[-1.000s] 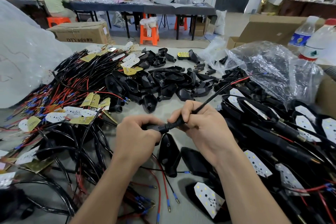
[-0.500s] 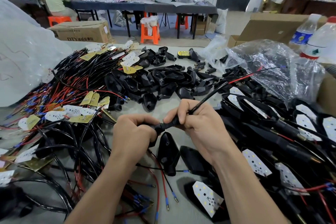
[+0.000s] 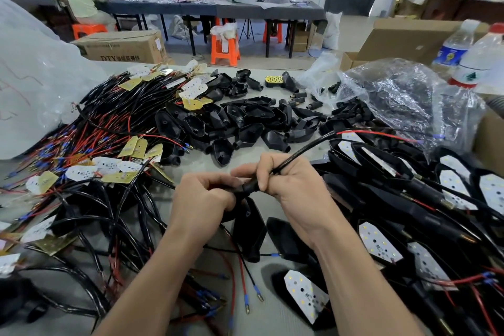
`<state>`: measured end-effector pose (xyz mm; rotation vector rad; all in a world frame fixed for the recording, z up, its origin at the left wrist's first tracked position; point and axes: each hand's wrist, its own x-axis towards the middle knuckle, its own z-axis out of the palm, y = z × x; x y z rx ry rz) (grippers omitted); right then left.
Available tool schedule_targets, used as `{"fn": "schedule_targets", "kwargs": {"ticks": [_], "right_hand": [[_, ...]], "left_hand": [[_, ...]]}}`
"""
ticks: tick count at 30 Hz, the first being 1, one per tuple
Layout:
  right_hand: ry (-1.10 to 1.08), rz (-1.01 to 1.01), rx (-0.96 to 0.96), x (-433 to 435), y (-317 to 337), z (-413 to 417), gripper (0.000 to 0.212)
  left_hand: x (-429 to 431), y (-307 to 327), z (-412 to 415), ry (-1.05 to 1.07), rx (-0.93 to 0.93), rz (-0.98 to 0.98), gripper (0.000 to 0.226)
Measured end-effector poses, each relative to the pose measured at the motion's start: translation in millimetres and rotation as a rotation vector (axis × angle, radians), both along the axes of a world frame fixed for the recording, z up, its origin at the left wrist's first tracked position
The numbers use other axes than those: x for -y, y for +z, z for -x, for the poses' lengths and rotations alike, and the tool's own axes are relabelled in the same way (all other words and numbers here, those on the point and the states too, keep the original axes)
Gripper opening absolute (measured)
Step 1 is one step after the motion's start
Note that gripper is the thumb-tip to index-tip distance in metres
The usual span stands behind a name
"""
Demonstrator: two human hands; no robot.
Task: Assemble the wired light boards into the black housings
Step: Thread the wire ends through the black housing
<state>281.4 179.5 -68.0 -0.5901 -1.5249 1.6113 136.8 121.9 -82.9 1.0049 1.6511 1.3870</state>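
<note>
Hands were close together over the middle of the bench (image 3: pixel 196 163), toward its near edge, both clamped on one workpiece. Left hand (image 3: pixel 201 200) was curled round a black housing (image 3: pixel 246 188), of which only the tubular stem showed between the two fists. Right hand (image 3: pixel 296 185) pinched the sleeved cable (image 3: pixel 302 148) just where it left that stem. The cable rose toward the right edge and split into a red wire (image 3: pixel 381 133) and a black one. Whether the light board was seated in the shell could not be determined, as the left palm covered it.

Assessment: the step in hand appeared to be drawing the cable through the stem until the board dropped home. Recommended practice:
- Hold the shell steady.
- Pull in line with the stem rather than across its mouth.
- Grip the sleeve, not the thin leads.
- Stop once resistance is felt, then check that the board lies flat.

Condition of stock:
- Empty housings (image 3: pixel 245 120), matt black and teardrop-shaped, lay heaped toward the far edge.
- Wired boards (image 3: pixel 81 172), some showing white and some brass-yellow, lay tangled along the left edge.
- Finished units (image 3: pixel 452 183), with white boards showing, were stacked at the right edge.
</note>
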Motion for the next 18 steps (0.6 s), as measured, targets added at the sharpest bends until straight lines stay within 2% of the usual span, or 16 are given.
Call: {"fn": "schedule_targets", "kwargs": {"ticks": [10,14,18], "right_hand": [[-0.049,0.108,0.081,-1.6,-6.9,-1.1,0.035],[-0.168,0.168,0.051,-1.3,-8.8,0.4,0.019],[-0.347,0.230,-0.026,-4.0,-7.7,-0.2,0.013]], "left_hand": [[-5.5,-1.4,9.9,-0.054,0.052,-0.060,0.050],[-6.0,-4.3,6.0,0.000,0.032,-0.108,0.036],[-4.4,-1.2,10.1,0.150,-0.145,-0.172,0.021]]}}
